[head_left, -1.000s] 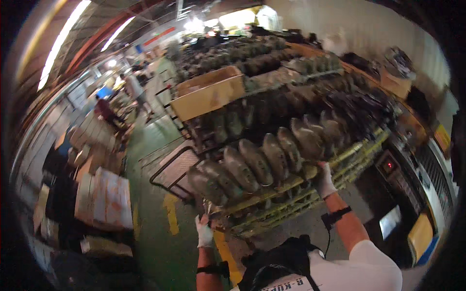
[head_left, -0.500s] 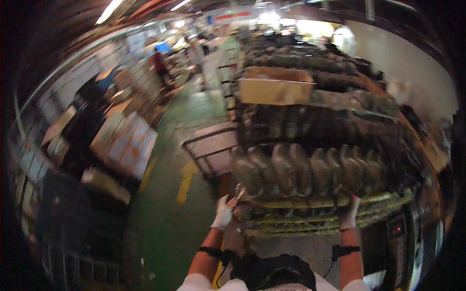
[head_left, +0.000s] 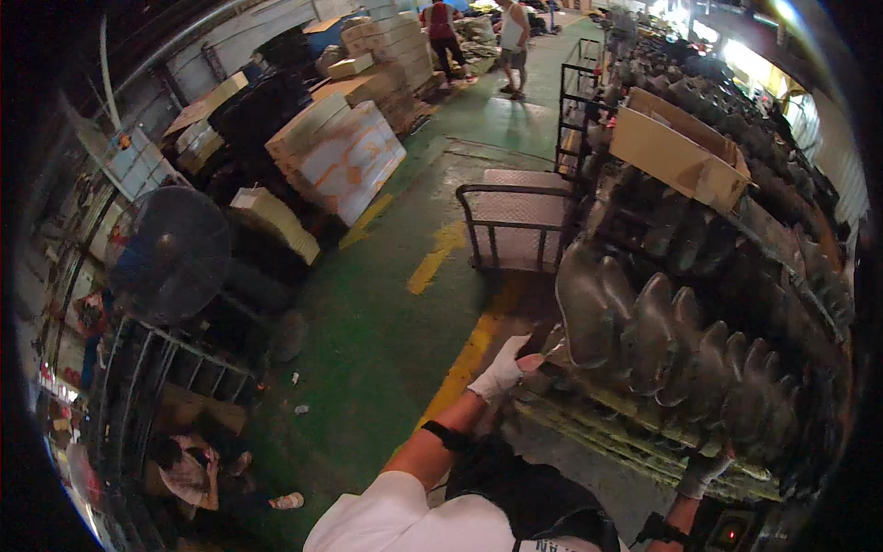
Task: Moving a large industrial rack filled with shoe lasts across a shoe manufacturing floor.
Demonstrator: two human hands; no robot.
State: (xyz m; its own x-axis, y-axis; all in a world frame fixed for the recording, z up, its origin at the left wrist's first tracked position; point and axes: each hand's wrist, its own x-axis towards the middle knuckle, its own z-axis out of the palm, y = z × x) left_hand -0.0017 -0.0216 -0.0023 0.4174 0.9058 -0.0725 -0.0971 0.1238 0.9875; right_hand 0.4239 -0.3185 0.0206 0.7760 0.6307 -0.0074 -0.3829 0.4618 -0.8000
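Observation:
A rack (head_left: 635, 432) stands in front of me, with yellowish lower tiers. On its top tier a row of grey, sole-shaped pieces (head_left: 650, 340) stands upright. My left hand (head_left: 501, 370), in a white glove with bare fingertips, is closed at the rack's left corner; the exact part in its grasp is dark and hard to see. At the rack's near right end is my gloved right hand (head_left: 706, 471), closed on the front edge below the row, its fingers partly hidden. Both forearms wear black straps.
Beyond the left corner stands a flat trolley (head_left: 520, 221). An open cardboard box (head_left: 681, 152) rests on racks behind. Stacked cartons (head_left: 345, 161) and a large fan (head_left: 170, 256) line the left. One person (head_left: 193, 469) sits low at left; two others stand up the green aisle.
My view has swung left, so the racks sit farther right and tilted. Both hands are still at the two ends of the rack's near side.

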